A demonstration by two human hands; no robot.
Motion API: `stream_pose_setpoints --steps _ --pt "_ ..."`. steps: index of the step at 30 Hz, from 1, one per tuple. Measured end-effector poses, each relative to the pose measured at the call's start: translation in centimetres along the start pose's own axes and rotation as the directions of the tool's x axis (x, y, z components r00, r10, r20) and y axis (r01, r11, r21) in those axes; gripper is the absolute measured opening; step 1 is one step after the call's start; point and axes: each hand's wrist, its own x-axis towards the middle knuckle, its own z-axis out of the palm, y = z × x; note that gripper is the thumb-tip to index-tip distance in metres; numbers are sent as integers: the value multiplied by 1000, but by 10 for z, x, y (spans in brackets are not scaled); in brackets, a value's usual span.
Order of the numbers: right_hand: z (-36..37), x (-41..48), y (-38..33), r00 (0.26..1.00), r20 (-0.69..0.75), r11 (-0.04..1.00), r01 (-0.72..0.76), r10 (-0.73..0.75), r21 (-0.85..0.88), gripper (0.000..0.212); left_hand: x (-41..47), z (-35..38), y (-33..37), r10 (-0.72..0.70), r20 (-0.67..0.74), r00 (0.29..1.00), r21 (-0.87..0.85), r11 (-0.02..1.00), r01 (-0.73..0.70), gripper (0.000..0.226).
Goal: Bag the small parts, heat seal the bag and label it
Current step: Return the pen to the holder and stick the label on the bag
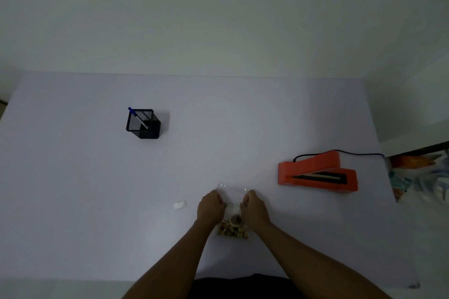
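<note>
A clear plastic bag (pixel 233 195) lies on the white table near the front middle. Several small brass-coloured parts (pixel 232 228) are bunched at its near end. My left hand (pixel 211 209) grips the bag's left side and my right hand (pixel 255 209) grips its right side, fingers curled over the plastic. The bag's far end pokes out beyond my knuckles. A small white label (pixel 180 204) lies flat just left of my left hand. The orange heat sealer (pixel 315 172) sits to the right with its jaw raised.
A black mesh pen holder (pixel 143 123) with a blue pen (pixel 138 118) stands at the far left. The sealer's black cord (pixel 359 153) runs off the table's right edge. Cluttered packets (pixel 418 177) lie beyond that edge. A white wall is behind the table.
</note>
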Motion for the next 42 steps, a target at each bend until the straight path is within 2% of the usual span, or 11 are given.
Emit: stream_pose_setpoints --steps 4,7,9,12,15,17,21,24,32,35,42 --pt "-13 1 0 998 55 992 -50 44 116 20 -7 -3 -6 41 -29 999 -16 999 -41 7" --pt "-22 -7 15 994 87 975 -77 61 207 14 -22 -3 -16 40 -114 993 -51 998 -46 23" --pt "-26 -19 30 994 77 973 -91 76 213 18 -32 -3 -26 -15 -142 990 -60 998 7 35" --pt "-27 -39 47 981 164 969 -133 100 206 27 -45 -1 -40 -72 -77 994 -39 997 69 38" --pt "-23 -47 50 944 327 970 -125 51 210 17 -53 5 -47 -44 -13 999 -51 998 43 34" --pt "-22 -45 47 937 350 968 -84 -4 236 15 -53 7 -46 -40 8 999 -76 996 41 29" --pt "-27 -29 21 963 265 966 -26 -45 257 11 -41 -5 -29 -49 -18 999 -165 985 45 23" --pt "-31 -7 -3 983 183 958 -33 -21 286 17 -23 -25 -8 -42 -76 996 -220 975 25 19" --pt "-47 59 -63 999 42 930 -4 -12 369 11 42 -76 35 -53 -86 995 -263 964 29 33" --pt "-48 77 -78 1000 6 913 11 -15 407 6 62 -88 46 -77 -83 994 -274 960 52 36" --pt "-40 100 -90 1000 -14 927 28 -24 375 15 86 -95 48 -141 -68 988 -272 955 117 36"
